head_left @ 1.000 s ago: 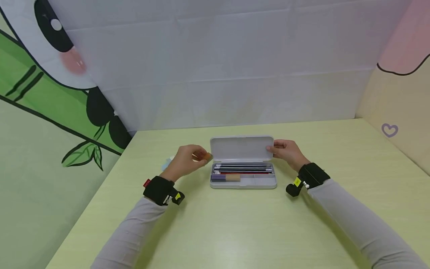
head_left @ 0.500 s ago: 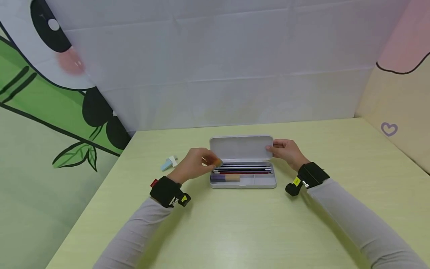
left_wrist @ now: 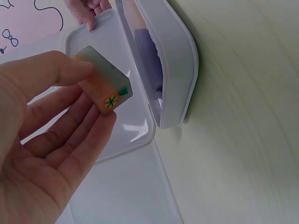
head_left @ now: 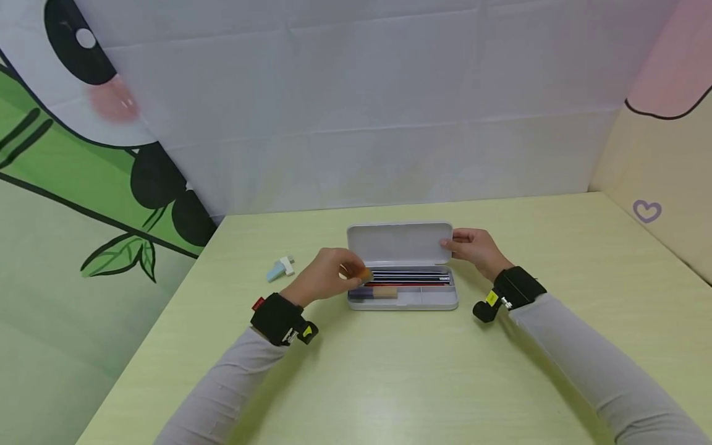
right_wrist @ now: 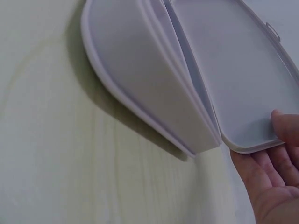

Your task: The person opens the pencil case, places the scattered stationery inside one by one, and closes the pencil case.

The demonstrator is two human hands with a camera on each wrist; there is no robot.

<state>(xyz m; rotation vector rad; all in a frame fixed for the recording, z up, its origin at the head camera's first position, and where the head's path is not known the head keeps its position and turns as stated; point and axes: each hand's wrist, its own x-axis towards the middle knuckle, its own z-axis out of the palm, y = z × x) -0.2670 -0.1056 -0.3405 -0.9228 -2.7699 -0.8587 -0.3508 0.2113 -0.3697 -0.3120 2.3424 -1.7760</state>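
My left hand (head_left: 327,275) pinches a small block-shaped eraser (left_wrist: 103,80), orange fading to grey-green with a printed fruit slice, between thumb and fingertips. It is over the left end of an open white pencil case (head_left: 439,307). Several pencils (head_left: 411,276), mostly dark and one red, lie in the back part of the case. In front of them is a purple-and-tan stick (head_left: 384,293). My right hand (head_left: 477,252) grips the right edge of the raised lid (head_left: 397,242), thumb on the inner face and fingers behind, as the right wrist view (right_wrist: 280,186) also shows.
A small light-blue and white piece (head_left: 280,269) lies on the pale table (head_left: 389,377), left of the case. Behind the table hangs a white cloth wall (head_left: 384,161). A printed panel (head_left: 662,204) borders the right side.
My left hand has moved right with the eraser, from beside the lid to over the left end of the case. The blue and white piece has come into fuller view. The right hand keeps its hold.
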